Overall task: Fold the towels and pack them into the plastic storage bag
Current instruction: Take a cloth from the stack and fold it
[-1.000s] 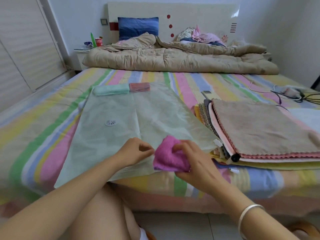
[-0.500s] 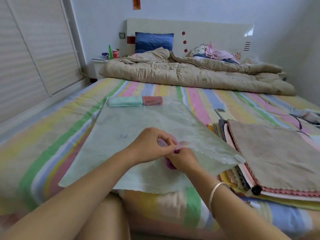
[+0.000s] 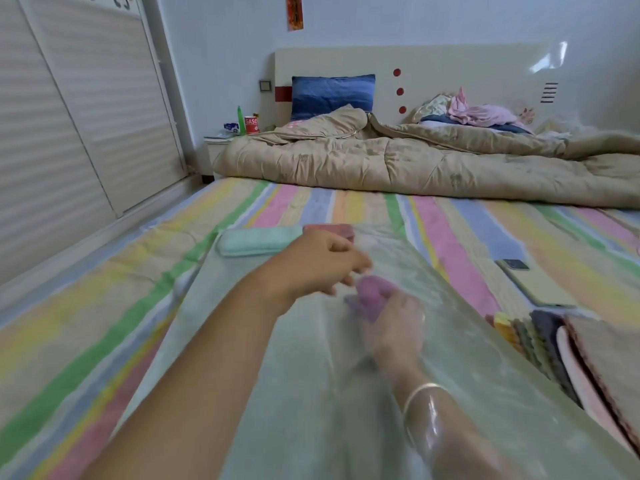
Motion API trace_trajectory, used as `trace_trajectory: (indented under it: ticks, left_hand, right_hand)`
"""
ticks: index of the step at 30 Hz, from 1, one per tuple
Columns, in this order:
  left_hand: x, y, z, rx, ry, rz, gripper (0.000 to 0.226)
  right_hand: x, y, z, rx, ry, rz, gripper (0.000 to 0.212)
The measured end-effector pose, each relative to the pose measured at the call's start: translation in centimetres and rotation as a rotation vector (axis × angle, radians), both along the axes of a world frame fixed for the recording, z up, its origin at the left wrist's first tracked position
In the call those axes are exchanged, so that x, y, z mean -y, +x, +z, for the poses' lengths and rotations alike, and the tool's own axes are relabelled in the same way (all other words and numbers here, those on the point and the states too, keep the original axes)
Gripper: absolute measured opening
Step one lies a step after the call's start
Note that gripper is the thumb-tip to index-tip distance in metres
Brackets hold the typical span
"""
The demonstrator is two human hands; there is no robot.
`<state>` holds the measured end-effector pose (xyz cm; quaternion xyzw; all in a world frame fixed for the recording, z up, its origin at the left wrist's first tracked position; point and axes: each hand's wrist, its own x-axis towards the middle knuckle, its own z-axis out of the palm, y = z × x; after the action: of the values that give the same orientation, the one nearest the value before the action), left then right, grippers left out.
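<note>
1. storage bag (image 3: 311, 393): translucent, pale green, lies flat on the striped sheet (image 3: 104, 306), long axis running away from the person. its right side is lifted off the sheet.
2. r hand (image 3: 391, 327): inside the bag, seen through the film. fingers curl round the purple towel (image 3: 374, 292), gripping it. forearm also under the film, w/ a bracelet (image 3: 420, 393) at the wrist.
3. purple towel: bunched, inside the bag, approx. mid-length, at the r hand's fingertips.
4. l hand (image 3: 322, 261): above the bag's top layer, just beside the purple towel. fingers loosely curled and motion-blurred; whether they pinch the film cannot be told.
5. mint towel (image 3: 259, 240) and red towel (image 3: 332, 230): rolled, side by side at the bag's far end. red towel partly hidden by the l hand.
6. towel stack (image 3: 554, 341): on the sheet, touching the bag's right edge, brown towel on top.
7. phone (image 3: 533, 282): flat on the sheet, beyond the stack.
8. quilt (image 3: 415, 161) and blue pillow (image 3: 332, 95): at the bed head.
</note>
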<state>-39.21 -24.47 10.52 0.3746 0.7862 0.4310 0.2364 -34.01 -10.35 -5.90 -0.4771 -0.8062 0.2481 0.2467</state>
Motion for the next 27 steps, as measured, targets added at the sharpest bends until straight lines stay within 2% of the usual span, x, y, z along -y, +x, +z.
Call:
trace_trajectory:
  ticks: [2,3,4,6,8,10,13,14,17,20,22,23,25,27]
  left_hand:
    - [-4.2,-4.2,-2.7,-0.212,-0.007,0.254,0.018]
    - [-6.0,-5.9,-4.3,-0.290,-0.046,0.315,0.022]
    - [-7.4,-7.4,-5.9,-0.338,-0.095,0.334,0.027]
    - [-9.4,-9.3,-9.3,-0.432,-0.194,0.298,0.037]
    - [-10.5,-10.4,-12.3,-0.543,-0.220,0.245,0.044]
    - [-10.9,-11.2,-14.7,-0.606,-0.148,0.221,0.054]
    - [-11.2,-12.4,-16.5,-0.655,0.050,0.249,0.052]
    - [-11.5,-12.6,-16.7,-0.658,0.084,0.253,0.050]
    - [-12.2,-12.8,-17.6,-0.654,0.058,0.196,0.055]
    - [-12.7,-12.4,-18.3,-0.642,-0.035,0.134,0.061]
    - [-12.8,-12.5,-18.8,-0.619,-0.096,0.108,0.062]
    - [-12.8,-12.5,-18.9,-0.620,-0.114,0.098,0.063]
    - [-12.7,-12.6,-19.0,-0.624,-0.131,0.076,0.064]
    - [-12.6,-12.8,-19.0,-0.618,-0.145,0.061,0.066]
  right_hand:
    - [-1.1,-1.4,-1.0,-0.012,0.120,0.070,0.051]
    - [-1.8,-2.2,-1.5,-0.064,0.191,0.103,0.044]
    - [-2.2,-2.6,-1.1,-0.119,0.226,0.124,0.035]
    - [-3.0,-3.7,-0.8,-0.210,0.260,0.118,0.034]
    - [-4.8,-5.6,-1.6,-0.085,0.217,0.106,0.043]
    - [-6.8,-7.6,-1.9,0.014,0.160,0.094,0.054]
    - [-8.9,-10.6,-2.0,0.053,0.232,0.102,0.091]
    - [-9.4,-11.5,-2.1,0.042,0.245,0.099,0.091]
    - [-12.4,-14.7,-2.8,-0.008,0.269,0.020,0.045]
    - [-15.1,-17.6,-2.9,0.112,0.410,-0.117,0.020]
    - [-15.9,-19.0,-3.4,0.091,0.455,-0.217,0.008]
    - [-16.2,-19.6,-4.0,0.038,0.460,-0.227,0.010]
    - [-16.3,-20.0,-4.7,-0.044,0.406,-0.140,0.030]
    - [-15.7,-19.6,-4.5,0.050,0.370,-0.103,0.048]
